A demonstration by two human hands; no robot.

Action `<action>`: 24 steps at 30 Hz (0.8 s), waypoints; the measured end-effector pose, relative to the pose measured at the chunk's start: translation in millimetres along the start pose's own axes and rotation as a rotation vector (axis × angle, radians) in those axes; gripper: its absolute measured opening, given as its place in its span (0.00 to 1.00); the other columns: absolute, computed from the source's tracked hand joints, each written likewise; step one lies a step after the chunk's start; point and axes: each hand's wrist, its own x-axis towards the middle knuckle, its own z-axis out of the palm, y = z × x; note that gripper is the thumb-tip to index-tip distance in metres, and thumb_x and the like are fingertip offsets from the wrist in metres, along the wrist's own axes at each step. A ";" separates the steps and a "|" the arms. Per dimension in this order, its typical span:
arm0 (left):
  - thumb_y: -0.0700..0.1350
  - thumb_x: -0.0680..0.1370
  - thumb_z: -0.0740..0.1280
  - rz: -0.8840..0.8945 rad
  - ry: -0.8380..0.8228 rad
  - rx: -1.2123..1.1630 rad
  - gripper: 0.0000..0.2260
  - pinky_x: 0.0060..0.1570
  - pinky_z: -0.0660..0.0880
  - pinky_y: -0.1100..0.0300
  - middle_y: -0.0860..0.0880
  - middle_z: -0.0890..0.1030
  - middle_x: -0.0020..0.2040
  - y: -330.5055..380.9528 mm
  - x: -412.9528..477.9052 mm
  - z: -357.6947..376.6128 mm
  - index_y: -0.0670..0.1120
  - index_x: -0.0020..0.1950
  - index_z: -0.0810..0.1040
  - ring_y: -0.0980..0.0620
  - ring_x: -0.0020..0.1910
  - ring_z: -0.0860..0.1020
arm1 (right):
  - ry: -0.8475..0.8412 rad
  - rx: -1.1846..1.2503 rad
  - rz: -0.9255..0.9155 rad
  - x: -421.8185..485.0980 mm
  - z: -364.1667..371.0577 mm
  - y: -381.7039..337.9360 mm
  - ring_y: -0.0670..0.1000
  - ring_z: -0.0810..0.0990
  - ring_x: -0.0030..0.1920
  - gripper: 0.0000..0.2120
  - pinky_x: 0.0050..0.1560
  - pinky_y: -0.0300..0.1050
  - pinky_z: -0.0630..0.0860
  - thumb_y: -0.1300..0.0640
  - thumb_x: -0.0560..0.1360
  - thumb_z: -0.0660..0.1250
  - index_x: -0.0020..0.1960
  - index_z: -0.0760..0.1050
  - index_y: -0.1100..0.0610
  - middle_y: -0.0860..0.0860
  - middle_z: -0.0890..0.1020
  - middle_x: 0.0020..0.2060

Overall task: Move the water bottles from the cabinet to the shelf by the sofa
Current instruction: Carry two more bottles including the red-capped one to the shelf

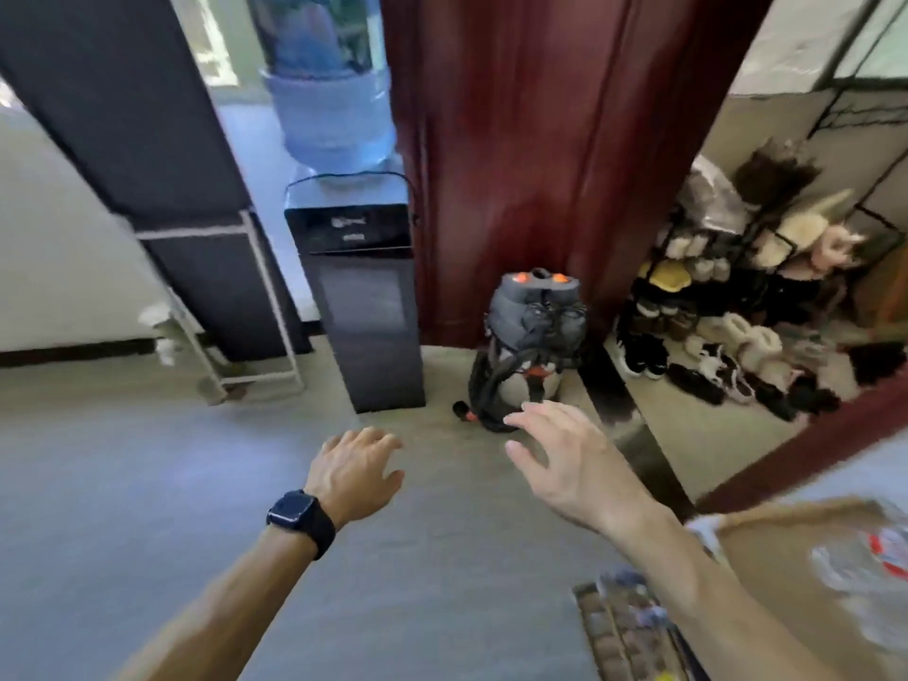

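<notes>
My left hand (356, 466), with a black watch on its wrist, hangs over the grey floor with relaxed fingers and holds nothing. My right hand (570, 459) is stretched forward with its fingers spread, also empty. At the bottom right corner a blurred clear plastic bottle with a red label (865, 562) lies on a tan surface (766, 538), to the right of my right forearm. No cabinet, shelf or sofa can be made out in this blurred view.
A water dispenser (363, 307) with a large blue jug (334, 105) stands ahead. A grey backpack (530, 346) leans against a dark red door (530, 140). A shoe rack (737, 312) fills the right. A black panel with a white frame (236, 287) stands at left.
</notes>
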 end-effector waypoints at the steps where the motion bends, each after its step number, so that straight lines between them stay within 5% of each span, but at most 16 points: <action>1: 0.59 0.80 0.60 -0.069 0.034 0.000 0.21 0.67 0.66 0.52 0.53 0.72 0.70 -40.9 -16.1 -10.0 0.57 0.72 0.69 0.50 0.69 0.69 | -0.023 -0.003 -0.070 21.2 11.6 -36.3 0.50 0.65 0.73 0.20 0.74 0.43 0.57 0.42 0.79 0.60 0.69 0.74 0.46 0.47 0.73 0.70; 4: 0.58 0.80 0.60 -0.278 0.137 0.007 0.21 0.66 0.66 0.51 0.52 0.71 0.70 -155.3 -71.3 -47.6 0.56 0.72 0.68 0.48 0.69 0.68 | -0.078 -0.004 -0.300 77.7 40.1 -151.6 0.50 0.64 0.74 0.23 0.75 0.48 0.61 0.39 0.77 0.58 0.68 0.73 0.44 0.48 0.73 0.71; 10: 0.58 0.79 0.60 -0.639 0.333 0.082 0.22 0.66 0.66 0.52 0.51 0.70 0.70 -332.2 -208.3 -121.9 0.55 0.73 0.67 0.49 0.69 0.68 | -0.089 0.047 -0.714 144.1 63.5 -389.3 0.48 0.61 0.75 0.21 0.75 0.44 0.57 0.43 0.79 0.62 0.71 0.71 0.45 0.46 0.70 0.72; 16: 0.56 0.77 0.63 -0.988 0.540 0.130 0.21 0.66 0.66 0.51 0.51 0.73 0.69 -451.1 -343.6 -170.5 0.55 0.69 0.72 0.50 0.69 0.70 | -0.071 0.070 -1.039 177.5 86.0 -584.2 0.46 0.56 0.77 0.22 0.74 0.43 0.55 0.40 0.81 0.56 0.74 0.64 0.41 0.43 0.65 0.74; 24: 0.57 0.78 0.61 -1.300 0.549 0.278 0.22 0.66 0.65 0.51 0.51 0.71 0.71 -585.0 -464.0 -221.3 0.55 0.71 0.70 0.50 0.70 0.68 | -0.033 0.222 -1.289 223.3 136.7 -795.5 0.46 0.59 0.76 0.21 0.73 0.43 0.58 0.40 0.80 0.58 0.72 0.66 0.42 0.41 0.68 0.73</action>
